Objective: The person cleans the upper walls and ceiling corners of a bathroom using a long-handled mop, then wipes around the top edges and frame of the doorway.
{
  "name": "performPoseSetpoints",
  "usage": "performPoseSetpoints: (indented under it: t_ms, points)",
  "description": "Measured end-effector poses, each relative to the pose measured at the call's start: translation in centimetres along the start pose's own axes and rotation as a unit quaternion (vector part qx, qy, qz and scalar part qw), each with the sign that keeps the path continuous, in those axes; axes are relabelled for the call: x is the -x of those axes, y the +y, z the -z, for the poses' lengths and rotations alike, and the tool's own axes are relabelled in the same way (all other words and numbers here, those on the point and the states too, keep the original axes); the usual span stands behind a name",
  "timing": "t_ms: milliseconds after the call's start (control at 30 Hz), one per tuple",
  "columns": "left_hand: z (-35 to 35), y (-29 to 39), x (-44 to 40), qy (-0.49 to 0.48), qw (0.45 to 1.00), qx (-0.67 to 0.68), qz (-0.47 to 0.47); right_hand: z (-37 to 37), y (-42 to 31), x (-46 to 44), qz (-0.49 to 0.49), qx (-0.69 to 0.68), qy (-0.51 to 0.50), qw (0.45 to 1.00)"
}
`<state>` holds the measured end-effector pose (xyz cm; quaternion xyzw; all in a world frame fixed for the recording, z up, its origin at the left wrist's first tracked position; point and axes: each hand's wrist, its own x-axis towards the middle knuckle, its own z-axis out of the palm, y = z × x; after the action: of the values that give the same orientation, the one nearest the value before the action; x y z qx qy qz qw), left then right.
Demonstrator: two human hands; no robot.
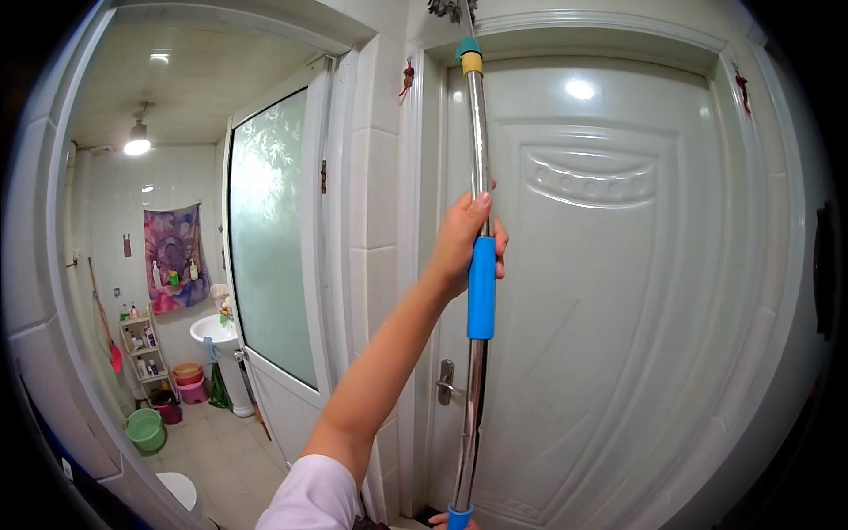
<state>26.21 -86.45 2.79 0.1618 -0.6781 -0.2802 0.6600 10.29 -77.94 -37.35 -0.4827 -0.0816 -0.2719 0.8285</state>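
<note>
A long metal pole (478,132) with blue grips stands nearly upright in front of a closed pale door (583,291). My left hand (468,238) is wrapped round the pole just at the top of the upper blue grip, with the arm stretched up. At the bottom edge of the view, my right hand (455,523) shows only in part, closed round the pole's lower blue end. The pole's green and yellow joint is near the top, and a grey fluffy head (452,9) touches or nears the top of the door frame, partly cut off.
Left of the door, a frosted glass door (276,234) stands open to a bathroom with a white sink (215,331), a shelf rack (144,353), a green bucket (146,429) and a patterned cloth (175,238). A metal door handle (447,382) is beside the pole.
</note>
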Motion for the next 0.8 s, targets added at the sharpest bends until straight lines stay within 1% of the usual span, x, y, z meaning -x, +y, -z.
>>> performPoseSetpoints:
  t_ms: [100,200,267,300,333,367,400,433,467,500,567,600,633,667,700,733,767,800]
  points:
    - [0.3,0.6,-0.5,-0.029,0.999,0.014,-0.001,-0.1,0.4,-0.2,0.004,-0.031,0.019,0.999]
    - [1.1,0.5,-1.8,-0.044,0.999,0.027,0.007,1.0,-0.5,-1.8,0.078,0.117,0.157,0.978]
    - [0.9,0.8,-2.6,0.013,0.997,-0.011,0.076,1.0,-1.4,-2.8,0.123,0.21,0.245,0.939]
    - [1.0,0.0,-3.1,0.012,0.997,-0.008,0.076,0.5,-2.4,-3.2,0.123,0.212,0.247,0.938]
    - [0.9,-1.5,-3.8,0.044,0.987,-0.15,0.036,0.1,-3.7,-3.9,0.132,0.29,0.353,0.88]
    - [0.6,-2.9,-4.1,0.076,0.955,-0.288,-0.003,-0.3,-4.5,-4.1,0.135,0.361,0.452,0.804]
    - [-0.4,-4.6,-2.7,0.131,0.877,-0.458,-0.057,-0.3,-4.8,-4.0,0.132,0.362,0.455,0.803]
    - [-1.2,-5.6,-0.7,0.13,0.878,-0.457,-0.055,0.0,-4.9,-4.1,0.181,0.384,0.45,0.786]
    - [-2.1,-6.3,1.5,0.13,0.86,-0.487,-0.082,0.2,-5.0,-4.1,0.231,0.404,0.443,0.766]
    - [-2.2,-6.7,2.3,0.132,0.85,-0.501,-0.095,0.3,-4.8,-3.4,0.229,0.406,0.442,0.766]
    - [-1.9,-7.8,3.3,0.138,0.837,-0.519,-0.109,0.9,-4.1,-1.7,0.23,0.398,0.34,0.821]
    - [-1.6,-8.1,3.3,0.14,0.833,-0.523,-0.109,1.3,-4.2,-0.9,0.229,0.398,0.337,0.822]
    - [-1.8,-7.7,3.1,0.142,0.832,-0.525,-0.109,1.3,-4.7,0.0,0.193,0.259,0.306,0.896]
    - [-2.2,-7.3,2.7,0.123,0.861,-0.484,-0.101,1.3,-5.2,0.7,0.151,0.113,0.268,0.945]
    - [-2.5,-6.8,2.2,0.114,0.874,-0.462,-0.097,1.2,-5.7,1.4,0.148,0.113,0.27,0.945]
    - [-2.9,-6.2,1.6,0.105,0.887,-0.44,-0.091,0.8,-6.9,1.4,0.128,0.033,0.155,0.979]
    - [-2.8,-5.3,0.6,0.104,0.898,-0.422,-0.069,0.3,-8.3,1.1,0.106,-0.047,0.036,0.993]
    - [-2.9,-4.3,-0.4,0.101,0.909,-0.403,-0.044,-0.6,-9.6,0.8,0.106,-0.046,0.037,0.993]
